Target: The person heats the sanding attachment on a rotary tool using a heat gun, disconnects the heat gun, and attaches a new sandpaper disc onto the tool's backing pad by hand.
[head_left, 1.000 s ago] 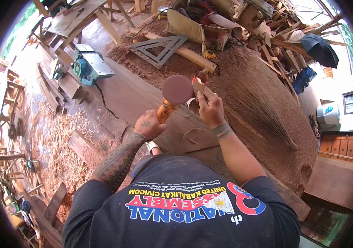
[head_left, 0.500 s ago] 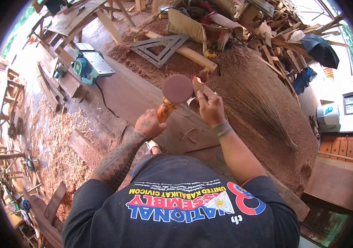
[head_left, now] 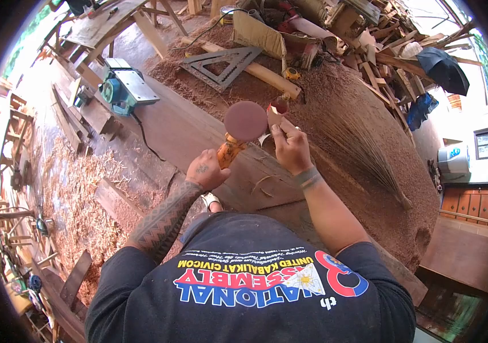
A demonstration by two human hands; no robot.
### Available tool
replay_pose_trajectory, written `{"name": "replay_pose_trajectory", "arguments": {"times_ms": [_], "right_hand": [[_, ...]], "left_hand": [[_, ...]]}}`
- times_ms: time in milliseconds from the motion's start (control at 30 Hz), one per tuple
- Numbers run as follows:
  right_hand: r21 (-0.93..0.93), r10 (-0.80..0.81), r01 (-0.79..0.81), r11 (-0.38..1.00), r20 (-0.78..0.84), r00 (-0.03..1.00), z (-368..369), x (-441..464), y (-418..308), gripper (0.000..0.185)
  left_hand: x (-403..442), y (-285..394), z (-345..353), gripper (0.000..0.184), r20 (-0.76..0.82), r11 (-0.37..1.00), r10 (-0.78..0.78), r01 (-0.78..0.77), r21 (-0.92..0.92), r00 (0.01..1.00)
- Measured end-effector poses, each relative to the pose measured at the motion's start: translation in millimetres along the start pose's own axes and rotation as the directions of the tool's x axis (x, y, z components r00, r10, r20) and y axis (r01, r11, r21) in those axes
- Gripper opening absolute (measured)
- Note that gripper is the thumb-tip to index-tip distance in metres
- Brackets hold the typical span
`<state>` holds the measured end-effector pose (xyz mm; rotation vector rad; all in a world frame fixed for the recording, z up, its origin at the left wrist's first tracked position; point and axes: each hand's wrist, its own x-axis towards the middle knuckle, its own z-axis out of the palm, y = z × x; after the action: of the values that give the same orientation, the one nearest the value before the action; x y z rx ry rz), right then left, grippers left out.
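Note:
My left hand [head_left: 206,170] is wrapped round the orange, dark-marked body of an angle grinder [head_left: 230,151]. Its round reddish-brown sanding disc [head_left: 245,122] faces up towards me. Just right of the disc, my right hand [head_left: 293,150] pinches a curled piece of sandpaper [head_left: 276,112] between thumb and fingers. The sandpaper has a reddish side and a pale edge, and part of it is hidden by my fingers. Both hands are above a wide wooden plank [head_left: 198,137].
A teal power planer [head_left: 124,88] sits on the plank at left, its cord trailing. Beyond lie a metal triangle square [head_left: 221,67], a wooden bar [head_left: 272,80] and a yellow tape measure [head_left: 292,74]. A stick broom [head_left: 370,143] lies on sawdust at right. Scrap wood is piled behind.
The sandpaper in my right hand has turned slightly, with less of its pale lower part showing. My left hand and the grinder have hardly moved.

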<state>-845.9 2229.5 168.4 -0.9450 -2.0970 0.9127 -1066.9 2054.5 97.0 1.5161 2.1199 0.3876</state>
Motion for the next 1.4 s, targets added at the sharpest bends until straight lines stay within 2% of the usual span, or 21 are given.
{"name": "replay_pose_trajectory", "arguments": {"times_ms": [100,200,300,400,500,600,700,800,900,1000,1200,1400], "right_hand": [[0.045,0.027,-0.026,0.999,-0.008,1.0,3,-3,-1,0.031],[0.024,-0.032,0.033,0.999,-0.033,0.999,0,0,0,0.031],[0.011,0.045,-0.046,0.999,0.02,0.999,2,-1,-4,0.03],[0.054,0.033,-0.032,0.998,-0.01,0.999,2,1,3,0.029],[-0.023,0.064,-0.064,0.998,0.031,0.997,3,1,3,0.03],[0.036,0.019,-0.018,0.999,-0.039,0.999,3,0,-2,0.03],[0.0,0.102,-0.102,0.995,0.07,0.992,-2,3,-1,0.026],[0.042,0.068,-0.069,0.997,0.024,0.997,4,0,-1,0.028],[0.025,0.039,-0.04,0.999,0.024,0.999,0,2,3,0.038],[0.024,0.099,-0.1,0.995,0.058,0.993,1,0,-1,0.038],[-0.02,-0.05,0.049,0.999,-0.044,0.998,10,1,17,0.038],[-0.008,0.095,-0.095,0.995,0.033,0.995,2,4,5,0.025]], "left_hand": [[2,6,-7,0.057,0.01,1.0,-0.018,0.018,0.001,1.0],[-2,4,-6,0.057,0.002,1.0,-0.024,0.024,0.004,1.0],[2,3,-4,0.057,0.001,1.0,-0.011,0.011,0.004,1.0],[1,3,-6,0.057,0.012,1.0,-0.026,0.026,0.007,1.0],[2,3,-5,0.056,0.025,1.0,-0.029,0.029,0.003,0.999],[3,2,-4,0.056,0.019,1.0,-0.021,0.021,0.003,1.0],[0,5,-7,0.056,0.028,0.999,-0.041,0.042,-0.007,0.999],[3,6,-9,0.057,0.028,0.999,-0.037,0.037,-0.005,0.999],[0,5,-8,0.058,0.026,0.999,-0.037,0.038,-0.005,0.999],[4,5,-7,0.059,0.037,0.999,-0.037,0.037,-0.001,0.999],[3,3,-3,0.059,0.019,1.0,-0.027,0.026,0.012,0.999],[1,4,-4,0.059,0.029,0.999,-0.039,0.039,0.006,0.999]]}}
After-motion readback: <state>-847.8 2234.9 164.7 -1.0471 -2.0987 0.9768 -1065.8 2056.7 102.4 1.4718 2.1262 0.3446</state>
